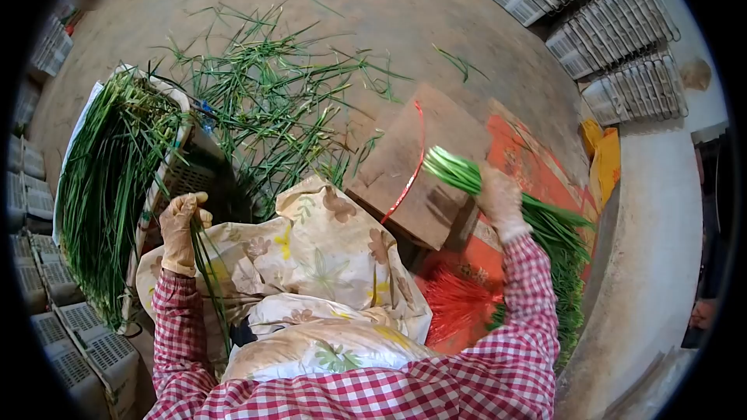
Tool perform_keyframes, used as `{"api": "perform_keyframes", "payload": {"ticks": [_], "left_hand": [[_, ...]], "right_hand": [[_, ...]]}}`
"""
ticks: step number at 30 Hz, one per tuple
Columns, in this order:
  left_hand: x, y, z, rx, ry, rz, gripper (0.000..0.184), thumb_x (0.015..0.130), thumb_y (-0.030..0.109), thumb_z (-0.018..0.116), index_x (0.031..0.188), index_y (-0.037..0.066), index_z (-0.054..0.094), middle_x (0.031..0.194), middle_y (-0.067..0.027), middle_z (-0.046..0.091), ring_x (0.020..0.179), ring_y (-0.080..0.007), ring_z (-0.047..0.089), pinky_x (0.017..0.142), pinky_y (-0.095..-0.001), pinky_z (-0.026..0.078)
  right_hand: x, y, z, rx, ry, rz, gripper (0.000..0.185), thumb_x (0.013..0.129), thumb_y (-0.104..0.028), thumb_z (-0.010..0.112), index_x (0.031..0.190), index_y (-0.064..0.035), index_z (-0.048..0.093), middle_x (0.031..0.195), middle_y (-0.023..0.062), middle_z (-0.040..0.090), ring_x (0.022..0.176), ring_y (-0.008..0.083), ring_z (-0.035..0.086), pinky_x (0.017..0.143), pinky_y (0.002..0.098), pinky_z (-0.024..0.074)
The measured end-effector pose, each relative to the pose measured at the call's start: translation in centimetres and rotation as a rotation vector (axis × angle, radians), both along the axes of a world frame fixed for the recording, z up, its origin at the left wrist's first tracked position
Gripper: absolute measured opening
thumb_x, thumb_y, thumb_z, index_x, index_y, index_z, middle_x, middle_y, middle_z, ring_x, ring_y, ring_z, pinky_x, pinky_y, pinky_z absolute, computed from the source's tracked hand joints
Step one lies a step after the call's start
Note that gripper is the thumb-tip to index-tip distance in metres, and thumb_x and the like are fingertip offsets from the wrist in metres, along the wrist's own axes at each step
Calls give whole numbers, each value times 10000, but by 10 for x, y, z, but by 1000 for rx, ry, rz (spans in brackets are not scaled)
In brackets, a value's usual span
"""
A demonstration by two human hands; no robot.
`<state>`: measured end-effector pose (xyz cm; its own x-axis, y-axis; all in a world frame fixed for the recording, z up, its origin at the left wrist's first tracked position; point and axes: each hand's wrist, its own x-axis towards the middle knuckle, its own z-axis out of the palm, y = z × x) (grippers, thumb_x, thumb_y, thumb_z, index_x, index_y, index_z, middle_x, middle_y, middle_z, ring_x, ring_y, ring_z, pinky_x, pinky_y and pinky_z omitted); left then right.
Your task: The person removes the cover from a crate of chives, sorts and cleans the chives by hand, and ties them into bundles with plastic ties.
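My gloved right hand (500,201) is closed around a bunch of green chives (453,169), its pale cut ends pointing left over a brown board (428,148). A red tie (419,152) lies across that board. My gloved left hand (183,229), fingers closed, grips a few loose chive stalks (208,272) that hang down over my lap. Just left of it, a crate (184,167) is heaped with long chives (109,163). More chives (566,264) lie beneath and behind my right forearm. A bundle of red ties (455,303) rests between the board and my right sleeve.
A patterned cloth (327,241) covers my lap. Loose chive leaves (272,101) litter the floor ahead. Stacked white crates stand at the upper right (615,23) and lower left (93,350). A pale ledge (654,241) runs along the right, near a yellow-orange bag (603,155).
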<state>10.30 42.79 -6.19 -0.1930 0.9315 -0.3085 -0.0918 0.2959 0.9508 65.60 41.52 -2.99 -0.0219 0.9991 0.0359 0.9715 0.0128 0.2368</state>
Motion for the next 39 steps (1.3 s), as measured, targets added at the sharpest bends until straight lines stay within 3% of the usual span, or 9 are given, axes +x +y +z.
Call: {"api": "perform_keyframes", "payload": {"ticks": [3,6,11,15,21,28,33,35,39], "left_hand": [[6,19,27,73,23,33,270,921,259,601,1011,5,620,726,-51,653,608,-115,594,572,-223,465],[9,38,58,146,55,49,277,924,260,601,1030,5,622,793,-71,679,664,-125,621,619,-237,478],[18,59,114,370,-54,31,238,939,195,570,1059,-6,610,922,-88,687,800,-145,645,732,-247,499],[78,45,166,475,-139,-47,257,943,197,560,1108,0,579,979,-89,668,853,-135,624,784,-256,492],[167,-5,163,385,-591,-236,314,935,209,579,1161,-1,523,1162,-157,605,1049,-252,602,909,-346,494],[150,-1,97,184,-981,-58,314,936,91,539,1220,-38,505,1282,-211,534,1197,-308,529,969,-340,495],[111,13,95,330,-868,-11,250,901,35,575,1146,-15,559,1164,-140,602,1075,-239,596,924,-334,515],[101,11,103,231,-837,44,245,912,106,585,1122,-18,562,1120,-152,628,1026,-249,626,867,-350,535],[42,-8,102,219,-720,101,288,920,126,561,1138,-60,544,1101,-189,635,1004,-293,642,827,-333,547]], "right_hand": [[-30,46,-36,-133,-62,-59,632,753,-296,694,1295,-63,470,986,115,648,921,281,645,804,435,511],[-49,76,-101,-262,207,-149,1215,671,-575,740,1504,-157,-39,1565,78,99,1428,299,132,1134,537,136],[-63,95,-15,-596,165,-249,1003,742,-529,710,1487,-116,181,1512,123,267,1384,318,265,1117,505,219],[-132,65,46,-131,1232,92,869,824,-549,626,1442,-49,274,1414,159,418,1323,289,380,1081,391,317],[-228,-11,92,-151,1679,630,735,891,-449,601,1415,-33,298,1320,208,483,1215,293,492,1037,379,375],[-168,-45,91,-375,1166,418,384,886,-297,617,1182,-55,581,1048,158,650,861,273,655,727,354,528],[-101,15,76,399,436,657,110,868,-171,633,937,-90,661,610,42,535,506,197,511,473,339,410],[-26,33,33,401,-55,536,173,902,-209,604,1054,-138,642,648,17,506,577,167,499,586,321,436],[24,78,-58,58,-36,291,246,900,-245,590,1118,-129,592,758,96,566,700,251,563,658,387,468]]}}
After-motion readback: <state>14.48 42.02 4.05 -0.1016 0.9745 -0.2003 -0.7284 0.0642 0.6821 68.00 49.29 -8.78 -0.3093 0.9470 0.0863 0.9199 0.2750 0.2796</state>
